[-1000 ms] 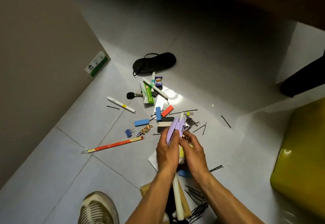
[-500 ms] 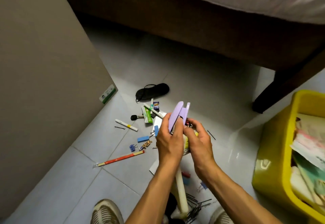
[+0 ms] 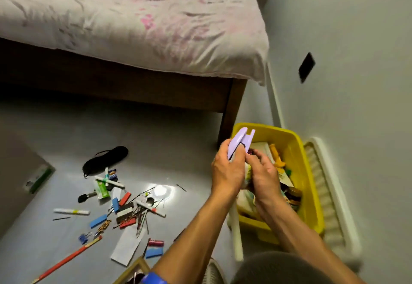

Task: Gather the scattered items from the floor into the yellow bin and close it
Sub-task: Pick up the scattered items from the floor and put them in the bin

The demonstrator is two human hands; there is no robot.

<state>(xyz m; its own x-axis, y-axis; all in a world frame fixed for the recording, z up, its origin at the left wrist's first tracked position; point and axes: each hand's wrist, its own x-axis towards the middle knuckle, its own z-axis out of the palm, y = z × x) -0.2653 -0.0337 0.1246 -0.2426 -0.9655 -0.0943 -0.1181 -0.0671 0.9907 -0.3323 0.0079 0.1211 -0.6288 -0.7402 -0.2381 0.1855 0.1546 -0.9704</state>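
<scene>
Bedroom floor of grey tiles (image 3: pixel 169 132), bed (image 3: pixel 133 27) with a pale floral sheet at top, white wall on the right. Yellow bin (image 3: pixel 296 147) sits open on the floor at the bed's corner, against the wall, already holding papers and small stuff. A ribbed white panel (image 3: pixel 327 194) lies just beside the bin on its wall side; probably the lid, can't confirm.

Left hand (image 3: pixel 227 172) curled round a purple clip-like thing (image 3: pixel 239 142), which sticks up and tilts toward the bin's far left corner. Right hand (image 3: pixel 263 174) curled round a bundle of small items, mostly hidden; touching the left hand. Both grips clamped on their load, held together over the bin's left rim. A long white tube (image 3: pixel 236 228) hangs down below the hands, outside the bin wall; which hand holds it, cannot tell.

Key relation: the bin opening lies right under and to the right of the hands, right hand is nearer its middle. Judgement: drop step is in hand; the load needs only a short shift rightward before release, otherwise pieces on the left-hand side may land on the rim or outside.

Much left on the floor well to the left: black eye mask (image 3: pixel 104 157), pens (image 3: pixel 71 211), blue and red blocks (image 3: pixel 116 204), hairpins, blue binder clip (image 3: pixel 83 238), red-and-tan stick (image 3: pixel 66 260), white paper slip (image 3: pixel 128 247). Task early to mid.
</scene>
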